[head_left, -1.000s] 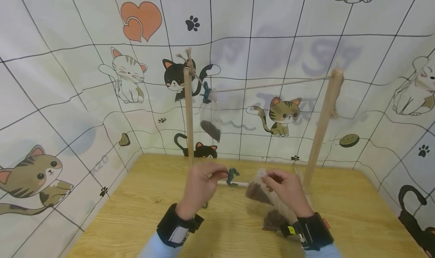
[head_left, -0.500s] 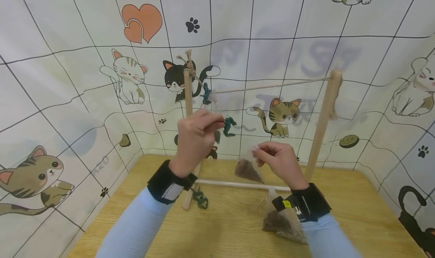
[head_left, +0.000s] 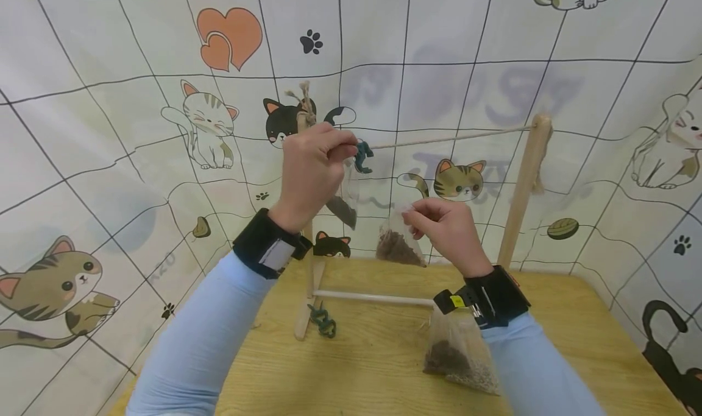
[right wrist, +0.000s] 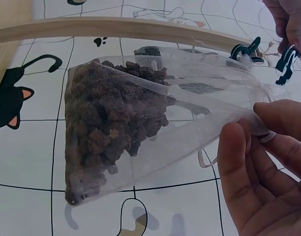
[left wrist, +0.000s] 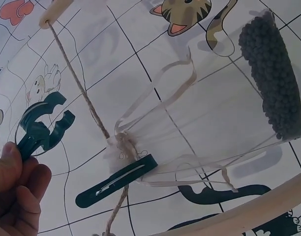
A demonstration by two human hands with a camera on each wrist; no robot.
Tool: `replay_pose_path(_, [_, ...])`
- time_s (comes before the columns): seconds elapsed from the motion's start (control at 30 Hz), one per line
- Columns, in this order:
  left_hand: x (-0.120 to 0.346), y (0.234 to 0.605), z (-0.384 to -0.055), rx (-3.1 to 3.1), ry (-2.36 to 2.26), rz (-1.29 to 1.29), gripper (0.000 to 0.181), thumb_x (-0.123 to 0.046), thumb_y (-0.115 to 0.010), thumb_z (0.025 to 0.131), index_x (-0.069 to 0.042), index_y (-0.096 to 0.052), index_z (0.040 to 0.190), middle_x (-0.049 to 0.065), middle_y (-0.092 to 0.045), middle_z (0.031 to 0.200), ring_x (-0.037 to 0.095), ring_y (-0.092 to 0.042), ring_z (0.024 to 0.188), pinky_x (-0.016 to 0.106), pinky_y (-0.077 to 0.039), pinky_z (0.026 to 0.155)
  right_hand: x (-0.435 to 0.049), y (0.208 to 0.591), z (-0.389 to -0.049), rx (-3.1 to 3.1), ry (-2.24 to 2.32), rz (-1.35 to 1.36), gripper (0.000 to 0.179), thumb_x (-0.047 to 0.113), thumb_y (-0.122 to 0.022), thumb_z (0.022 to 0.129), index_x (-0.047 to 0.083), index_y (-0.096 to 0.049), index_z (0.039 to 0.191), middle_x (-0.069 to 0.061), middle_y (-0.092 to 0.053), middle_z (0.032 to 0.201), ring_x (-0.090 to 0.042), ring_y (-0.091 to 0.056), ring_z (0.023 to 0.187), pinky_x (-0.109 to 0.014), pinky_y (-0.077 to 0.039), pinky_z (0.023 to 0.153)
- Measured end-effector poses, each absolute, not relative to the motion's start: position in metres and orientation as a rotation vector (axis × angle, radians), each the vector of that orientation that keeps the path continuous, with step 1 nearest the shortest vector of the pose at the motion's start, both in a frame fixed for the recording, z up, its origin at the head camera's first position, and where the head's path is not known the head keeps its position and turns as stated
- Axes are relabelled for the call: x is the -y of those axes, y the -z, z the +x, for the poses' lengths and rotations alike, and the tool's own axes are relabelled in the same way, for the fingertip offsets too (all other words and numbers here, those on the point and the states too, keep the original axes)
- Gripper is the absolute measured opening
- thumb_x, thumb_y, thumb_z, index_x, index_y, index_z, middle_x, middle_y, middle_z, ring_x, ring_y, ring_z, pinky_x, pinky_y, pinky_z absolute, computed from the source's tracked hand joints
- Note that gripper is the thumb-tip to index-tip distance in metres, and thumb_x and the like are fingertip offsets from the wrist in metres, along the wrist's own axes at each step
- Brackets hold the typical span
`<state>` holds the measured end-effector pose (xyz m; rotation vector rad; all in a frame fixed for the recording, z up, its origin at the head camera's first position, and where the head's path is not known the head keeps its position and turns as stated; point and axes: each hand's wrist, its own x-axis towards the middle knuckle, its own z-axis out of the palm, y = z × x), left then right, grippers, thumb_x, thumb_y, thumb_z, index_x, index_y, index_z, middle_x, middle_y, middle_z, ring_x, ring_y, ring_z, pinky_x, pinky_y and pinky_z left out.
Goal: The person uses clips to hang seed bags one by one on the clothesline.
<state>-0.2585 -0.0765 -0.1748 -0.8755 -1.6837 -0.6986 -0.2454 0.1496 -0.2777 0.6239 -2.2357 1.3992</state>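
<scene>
My left hand [head_left: 315, 169] pinches the tail of a dark green clip [head_left: 364, 157] beside the rope [head_left: 450, 138]. The left wrist view shows this clip's rounded jaws spread a little, with nothing in them. My right hand [head_left: 446, 230] pinches the gathered top of a sheer mesh drawstring bag [right wrist: 116, 128], which hangs below the rope with brown lumpy bits in its bottom. Another sheer bag [left wrist: 209, 118], holding dark round pellets [left wrist: 271, 73], hangs from the rope by a second green clip [left wrist: 116, 182]; in the head view my left hand partly covers it.
Wooden posts [head_left: 518, 197] hold the rope at both ends. A pale crossbar [head_left: 378, 296] joins them low down. More filled mesh bags [head_left: 446, 355] lie on the wooden table [head_left: 378, 373] at the right. Green clips [head_left: 323, 323] lie by the left post's foot.
Both hands have risen from near the table. The left brought its clip up to rope height; the right lifted its mesh bag off the table area, up and slightly left.
</scene>
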Motion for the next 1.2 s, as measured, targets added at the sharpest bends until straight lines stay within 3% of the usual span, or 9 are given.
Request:
replay_pose_path(0.23, [0.07,0.156,-0.269,1.81,0.642,-0.86,0.01,-0.002,-0.062,0.082,-0.004,-0.072,0.08,0.007,-0.065,0.071,0.019,-0.062,0.069,0.025,-0.045,0.066,-0.147,0.27,-0.252,2.208,-1.37,0.64,0.019,0.031,-0.064,0.086,0.013,-0.07,0.088,-0.006,-0.065,0.071,-0.016,-0.06,0.061,-0.033,-0.049,0.061])
replay_pose_path(0.47, [0.066,0.149,-0.276,1.98,0.567,-0.785,0.013,-0.003,-0.06,0.084,-0.006,-0.073,0.082,0.006,-0.067,0.075,0.02,-0.064,0.076,0.031,-0.045,0.075,-0.145,0.268,-0.257,2.181,-1.423,0.623,0.021,0.029,-0.066,0.085,0.009,-0.07,0.092,-0.014,-0.068,0.08,-0.017,-0.062,0.061,-0.033,-0.052,0.062])
replay_pose_path(0.67, [0.065,0.148,-0.282,2.105,0.568,-0.711,0.014,-0.004,-0.06,0.084,-0.008,-0.073,0.083,0.006,-0.07,0.08,0.019,-0.066,0.081,0.032,-0.044,0.083,-0.144,0.265,-0.262,2.175,-1.384,0.599,0.021,0.028,-0.065,0.085,0.008,-0.07,0.089,-0.01,-0.068,0.075,-0.017,-0.062,0.061,-0.033,-0.052,0.064])
replay_pose_path(1.03, [0.064,0.146,-0.283,2.179,0.568,-0.643,0.015,-0.007,-0.06,0.083,-0.013,-0.075,0.084,0.002,-0.071,0.081,0.015,-0.066,0.079,0.03,-0.044,0.071,-0.13,0.244,-0.277,2.082,-1.379,0.471,0.024,0.033,-0.064,0.085,0.009,-0.07,0.088,-0.008,-0.066,0.071,-0.015,-0.064,0.062,-0.032,-0.051,0.061])
replay_pose_path(1.2, [0.061,0.146,-0.282,2.237,0.585,-0.597,0.013,-0.011,-0.063,0.083,-0.015,-0.075,0.084,-0.001,-0.071,0.081,0.013,-0.064,0.081,0.035,-0.04,0.083,-0.121,0.234,-0.283,2.041,-1.36,0.448,0.022,0.032,-0.063,0.086,0.011,-0.07,0.087,-0.006,-0.067,0.073,-0.013,-0.064,0.063,-0.028,-0.049,0.059])
